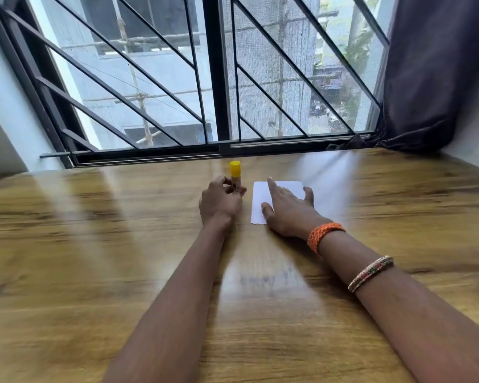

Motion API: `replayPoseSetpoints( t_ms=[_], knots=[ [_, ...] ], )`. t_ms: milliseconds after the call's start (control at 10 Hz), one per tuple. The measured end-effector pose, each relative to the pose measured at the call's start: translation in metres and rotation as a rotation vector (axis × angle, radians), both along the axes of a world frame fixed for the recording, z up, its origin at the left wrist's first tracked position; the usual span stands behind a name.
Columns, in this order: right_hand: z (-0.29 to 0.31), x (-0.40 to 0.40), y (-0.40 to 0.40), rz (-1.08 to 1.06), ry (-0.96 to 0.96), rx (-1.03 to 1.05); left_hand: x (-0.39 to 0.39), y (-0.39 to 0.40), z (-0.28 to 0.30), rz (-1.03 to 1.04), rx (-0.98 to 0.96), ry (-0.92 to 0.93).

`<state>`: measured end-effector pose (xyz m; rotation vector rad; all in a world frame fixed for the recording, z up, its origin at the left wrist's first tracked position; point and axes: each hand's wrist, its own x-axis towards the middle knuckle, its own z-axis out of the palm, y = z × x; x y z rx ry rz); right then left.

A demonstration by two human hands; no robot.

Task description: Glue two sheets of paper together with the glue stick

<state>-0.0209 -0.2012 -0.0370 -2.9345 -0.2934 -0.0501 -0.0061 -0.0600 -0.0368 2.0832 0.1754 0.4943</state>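
Yellow-capped glue stick (235, 172) stands upright on the wooden desk (94, 244), gripped by the left hand (221, 201); the right hand (287, 208) presses flat on white paper sheets (260, 194) just right. Uncapping probably comes next.

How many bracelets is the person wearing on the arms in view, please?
2, both on the right arm: an orange bracelet at the wrist, just behind the right hand pressing the paper, and a beaded bracelet further up the forearm. The left arm shows none.
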Motion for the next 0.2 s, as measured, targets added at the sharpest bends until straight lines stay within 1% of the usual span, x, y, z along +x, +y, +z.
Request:
replayPoseSetpoints(
  t_ms=[100,200],
  knots=[
    [0.0000,0.0022,-0.0003,0.001,-0.053,0.027,-0.0019,0.0032,-0.0038,-0.008,0.119,0.013],
    [0.0011,0.0095,-0.0008,0.022,-0.116,0.033,-0.0016,0.0048,-0.0032,-0.042,0.218,0.069]
  ],
)
